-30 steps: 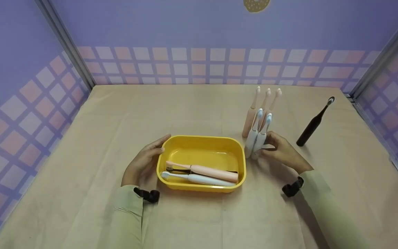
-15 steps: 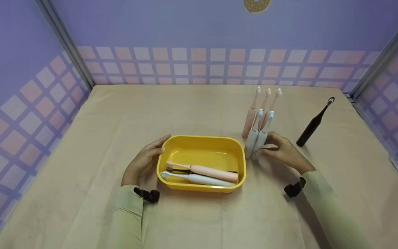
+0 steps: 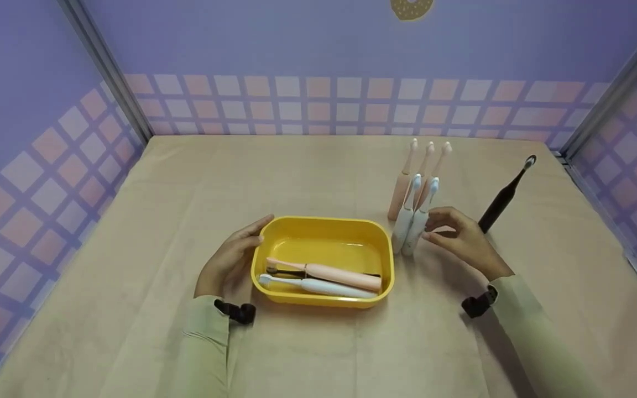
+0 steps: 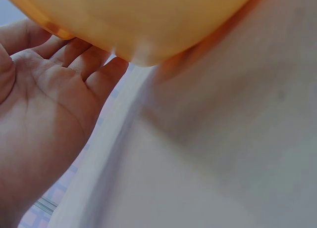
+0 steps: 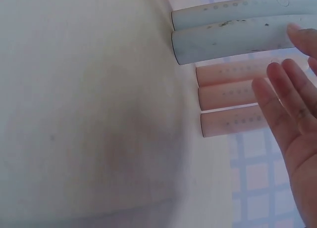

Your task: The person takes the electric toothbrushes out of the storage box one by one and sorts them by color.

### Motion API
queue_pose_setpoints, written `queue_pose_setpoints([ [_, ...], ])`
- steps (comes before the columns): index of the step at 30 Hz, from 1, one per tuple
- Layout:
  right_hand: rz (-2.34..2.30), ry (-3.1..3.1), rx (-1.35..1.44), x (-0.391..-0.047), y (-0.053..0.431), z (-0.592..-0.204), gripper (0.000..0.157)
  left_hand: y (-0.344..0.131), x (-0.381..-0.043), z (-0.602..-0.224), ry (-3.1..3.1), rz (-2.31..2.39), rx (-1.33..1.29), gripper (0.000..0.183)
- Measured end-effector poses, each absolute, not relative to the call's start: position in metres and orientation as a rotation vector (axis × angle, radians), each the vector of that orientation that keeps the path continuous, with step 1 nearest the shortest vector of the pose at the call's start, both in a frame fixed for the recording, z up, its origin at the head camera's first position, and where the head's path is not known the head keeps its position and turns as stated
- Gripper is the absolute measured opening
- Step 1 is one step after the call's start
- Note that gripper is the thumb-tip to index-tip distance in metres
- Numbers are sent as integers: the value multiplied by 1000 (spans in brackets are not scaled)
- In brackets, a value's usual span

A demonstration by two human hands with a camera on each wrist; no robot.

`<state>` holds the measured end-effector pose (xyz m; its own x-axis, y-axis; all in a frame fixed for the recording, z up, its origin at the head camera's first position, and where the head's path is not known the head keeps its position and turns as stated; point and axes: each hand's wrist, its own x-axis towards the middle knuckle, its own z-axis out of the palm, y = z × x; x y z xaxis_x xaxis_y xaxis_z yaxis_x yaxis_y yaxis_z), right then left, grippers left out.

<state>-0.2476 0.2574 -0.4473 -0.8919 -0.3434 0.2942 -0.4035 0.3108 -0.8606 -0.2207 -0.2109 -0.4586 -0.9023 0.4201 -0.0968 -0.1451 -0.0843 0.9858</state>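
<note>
My left hand [image 3: 231, 255] holds the left end of a yellow plastic bin [image 3: 318, 220], thumb at the rim; the left wrist view has its fingers against the outer wall [image 4: 148, 30]. Inside lie a pink electric toothbrush [image 3: 346, 275], a black one [image 3: 285, 273] and a white one [image 3: 332, 287], heads to the left. Two white electric toothbrushes [image 3: 417, 225] stand upright side by side off the bin's right end. My right hand [image 3: 462, 237] is beside the right-hand one, fingers extended, thumb tip close to its handle [image 5: 237, 37].
Three pink electric toothbrushes [image 3: 399, 193] stand upright right behind the white pair, partly hidden by it. A black electric toothbrush [image 3: 500, 205] stands alone farther right. A cream cloth covers the table [image 3: 241, 177]; tile-patterned walls [image 3: 318, 102] enclose its back and sides.
The right-hand white toothbrush, tilted a little differently at first, now stands upright. My right hand has loosened from it and drawn slightly right. The left hand and bin stay put.
</note>
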Motion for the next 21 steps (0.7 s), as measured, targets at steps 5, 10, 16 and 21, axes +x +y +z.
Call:
queue_pose_setpoints([
  [5,1629,-2475,622,-243,259,-442,34,-210,-221,-458,1818,2045,247,56],
  [10,1603,-2473,626,-231,253,-423,30,-210,-219,-456,1794,2071,201,56],
  [16,1647,-2412,689,-224,247,-419,25,-211,-217,-457,1697,2115,207,56],
  [21,1647,-2372,799,-228,247,-429,23,-211,-216,-457,1662,2131,212,56],
])
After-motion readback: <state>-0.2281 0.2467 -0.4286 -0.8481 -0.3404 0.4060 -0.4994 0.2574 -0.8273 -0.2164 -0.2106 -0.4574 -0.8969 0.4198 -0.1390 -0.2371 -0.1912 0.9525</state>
